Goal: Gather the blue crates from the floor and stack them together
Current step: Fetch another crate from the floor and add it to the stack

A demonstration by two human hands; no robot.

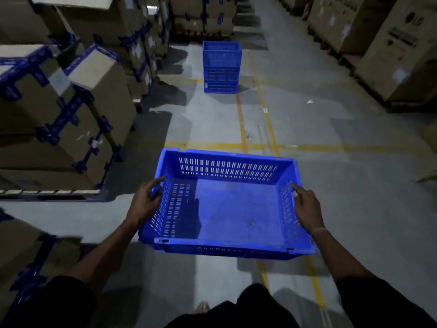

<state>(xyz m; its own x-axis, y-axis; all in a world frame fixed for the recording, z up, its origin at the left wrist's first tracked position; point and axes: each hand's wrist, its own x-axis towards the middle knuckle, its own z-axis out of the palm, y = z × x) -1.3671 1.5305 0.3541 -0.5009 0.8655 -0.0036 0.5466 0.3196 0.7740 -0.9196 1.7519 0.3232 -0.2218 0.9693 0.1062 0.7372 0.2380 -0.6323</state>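
Dark sleeves and a knee fill the bottom of the view, and just beyond them a blue crate is carried off the floor, open side up and empty, slightly tilted. The left hand grasps the crate's left wall — thumb over the rim, fingers wrapped around the outside. The right hand holds the right wall, palm against the rim and forefinger stretched forward along its top edge; the other fingers curl over the side. A thin band sits on the right wrist. Well ahead down the aisle, a stack of blue crates stands upright on the grey floor, near yellow floor lines. Cardboard boxes with blue strapping line the left side; larger cartons line the right.
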